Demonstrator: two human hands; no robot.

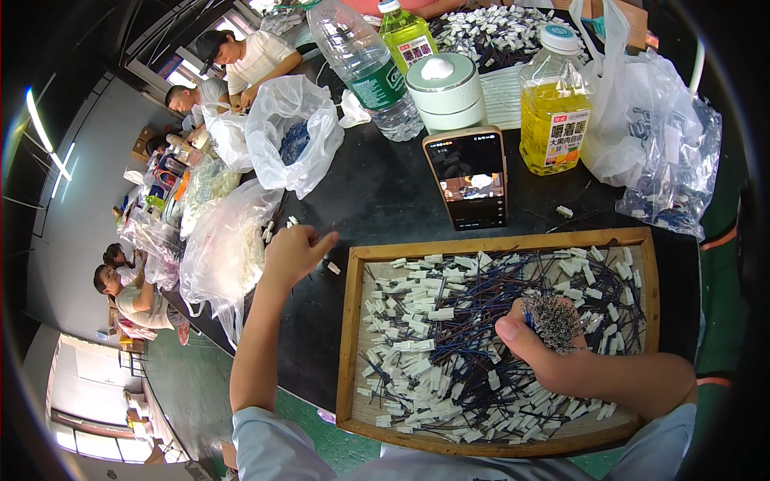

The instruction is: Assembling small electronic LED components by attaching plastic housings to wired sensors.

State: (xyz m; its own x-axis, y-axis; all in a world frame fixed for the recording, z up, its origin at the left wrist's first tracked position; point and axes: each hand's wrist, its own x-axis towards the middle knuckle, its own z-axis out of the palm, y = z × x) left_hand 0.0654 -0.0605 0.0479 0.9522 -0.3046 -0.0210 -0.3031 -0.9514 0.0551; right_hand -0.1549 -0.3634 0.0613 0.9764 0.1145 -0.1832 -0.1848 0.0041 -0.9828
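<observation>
My right hand (537, 353) is closed around a thick bundle of thin wires (553, 322), whose many small metal ends face up. It is held over a shallow wooden tray (346, 353) heaped with white plastic connectors (409, 346) on dark blue and brown wires. My left hand (295, 255) is above the black table, left of the tray, with its thumb sticking out and its other fingers curled. Those fingertips are hidden, so whatever they may hold does not show. A few loose white connectors (268, 232) lie beside this hand.
Behind the tray a phone (468, 180) stands upright. Farther back are a light green canister (446, 92), a yellow drink bottle (553, 104) and a large clear bottle (361, 72). Plastic bags (228, 248) crowd the left edge; another bag (650, 120) lies right. Other people sit farther left.
</observation>
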